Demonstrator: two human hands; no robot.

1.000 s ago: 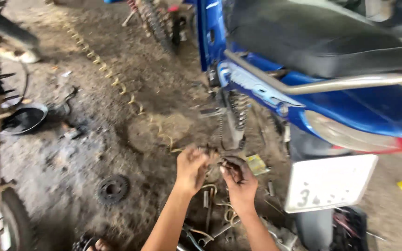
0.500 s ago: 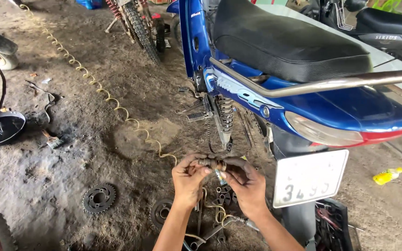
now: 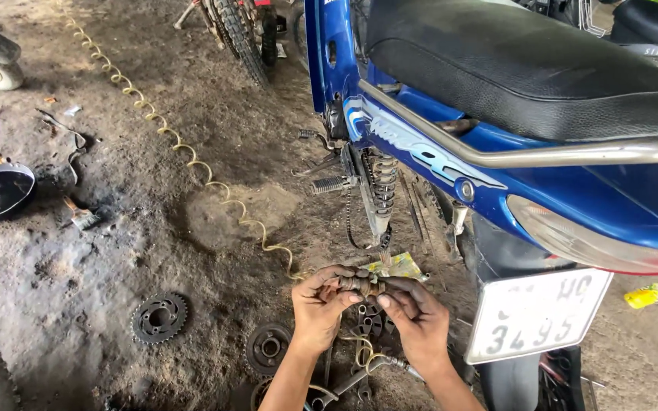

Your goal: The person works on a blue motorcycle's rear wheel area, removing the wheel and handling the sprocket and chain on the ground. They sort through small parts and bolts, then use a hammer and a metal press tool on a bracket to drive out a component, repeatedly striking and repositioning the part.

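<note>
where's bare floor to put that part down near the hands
Free: the dirt patch between the coiled hose, the sprocket and the left hand. Crowded: under both hands, among loose parts, and right of the right hand by the motorbike.

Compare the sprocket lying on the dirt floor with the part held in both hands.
The sprocket is a flat toothed ring lying alone on the ground; the small dark part is stubby, roughly cylindrical and held up between the left hand and the right hand. The sprocket looks wider. Both are dark, grimy metal.

Two hands point(image 3: 321, 304), one blue motorcycle point(image 3: 436, 152), two sprockets point(image 3: 160, 317), one coiled hose point(image 3: 192, 164)
</note>
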